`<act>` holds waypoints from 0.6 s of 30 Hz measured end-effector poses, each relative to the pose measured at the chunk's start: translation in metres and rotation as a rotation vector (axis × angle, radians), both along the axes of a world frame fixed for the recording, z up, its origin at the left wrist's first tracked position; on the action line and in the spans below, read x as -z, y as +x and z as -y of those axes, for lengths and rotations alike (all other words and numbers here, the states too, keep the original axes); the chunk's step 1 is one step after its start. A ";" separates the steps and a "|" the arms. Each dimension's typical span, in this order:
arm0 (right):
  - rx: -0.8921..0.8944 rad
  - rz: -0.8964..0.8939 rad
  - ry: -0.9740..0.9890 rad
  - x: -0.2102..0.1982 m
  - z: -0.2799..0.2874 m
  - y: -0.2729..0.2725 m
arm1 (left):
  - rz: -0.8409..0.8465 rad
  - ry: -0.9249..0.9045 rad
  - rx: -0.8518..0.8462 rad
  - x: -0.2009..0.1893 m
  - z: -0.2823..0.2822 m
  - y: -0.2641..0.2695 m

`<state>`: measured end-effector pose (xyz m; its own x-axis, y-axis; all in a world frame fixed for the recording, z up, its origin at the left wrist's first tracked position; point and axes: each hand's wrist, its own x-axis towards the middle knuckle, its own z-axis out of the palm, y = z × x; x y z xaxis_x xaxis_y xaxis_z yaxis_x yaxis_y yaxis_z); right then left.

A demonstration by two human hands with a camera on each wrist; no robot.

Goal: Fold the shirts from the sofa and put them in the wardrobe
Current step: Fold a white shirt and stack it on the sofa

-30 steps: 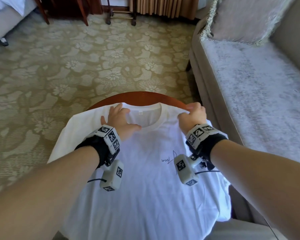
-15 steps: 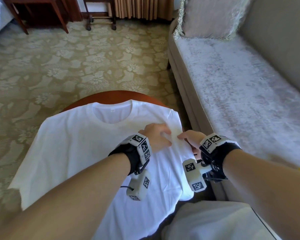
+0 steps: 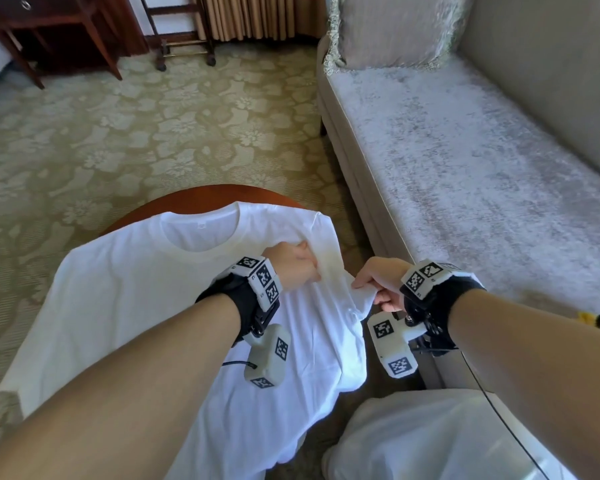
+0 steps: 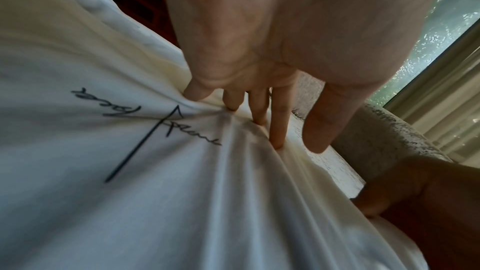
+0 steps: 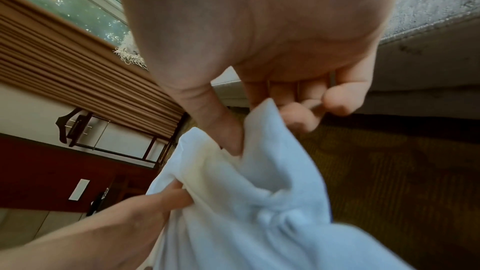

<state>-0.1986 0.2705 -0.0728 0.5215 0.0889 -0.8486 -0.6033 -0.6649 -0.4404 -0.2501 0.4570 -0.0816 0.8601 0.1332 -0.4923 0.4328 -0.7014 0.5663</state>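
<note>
A white T-shirt with a thin black script print lies face up on a round wooden table, collar away from me. My left hand presses its straight fingers into the fabric near the shirt's right shoulder, and creases gather around them. My right hand is just to the right, off the table's edge. It pinches the right sleeve between thumb and fingers and holds it lifted. The shirt's hem hangs over the near edge.
A grey sofa with a fringed cushion runs along the right, close to the table. White cloth lies below my right arm. Patterned carpet spreads to the left. A dark wooden side table and a rack stand at the back.
Both hands left the collar and moved to the shirt's right side. My right hand has taken hold of the sleeve and raised it; my left now presses beside it.
</note>
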 end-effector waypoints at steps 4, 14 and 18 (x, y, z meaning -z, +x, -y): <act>0.175 0.121 -0.087 0.001 0.002 0.013 | -0.054 0.003 -0.045 -0.008 0.006 0.003; 0.515 0.439 0.034 0.005 0.009 0.052 | -0.007 -0.022 -0.068 -0.007 0.010 0.004; 0.442 0.191 0.004 0.001 0.011 0.034 | -0.054 0.057 -0.015 -0.008 0.011 0.007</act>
